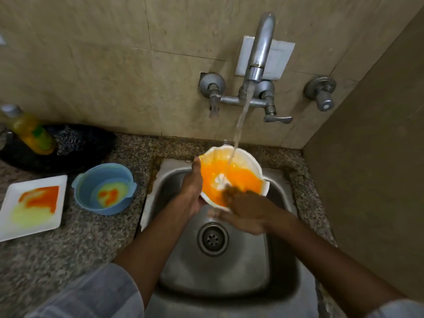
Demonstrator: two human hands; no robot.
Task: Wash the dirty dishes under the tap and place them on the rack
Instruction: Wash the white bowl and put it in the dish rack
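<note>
While left fingers (195, 166) grip one white bowl (250, 161), blurred right fingers (231, 196) seemingly straight.

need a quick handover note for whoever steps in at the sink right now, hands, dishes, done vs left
Left hand grips the white bowl by its rim, tilted under the running tap, over the sink.
Right hand is inside the bowl, fingers blurred, seemingly rubbing the orange residue; whether it holds anything cannot be told.
Waiting dirty on the counter: blue bowl and square white plate.
Done: nothing finished as far as this view shows. Left: finish the white bowl, wash the other two, put all on the rack, which is out of view.
</note>
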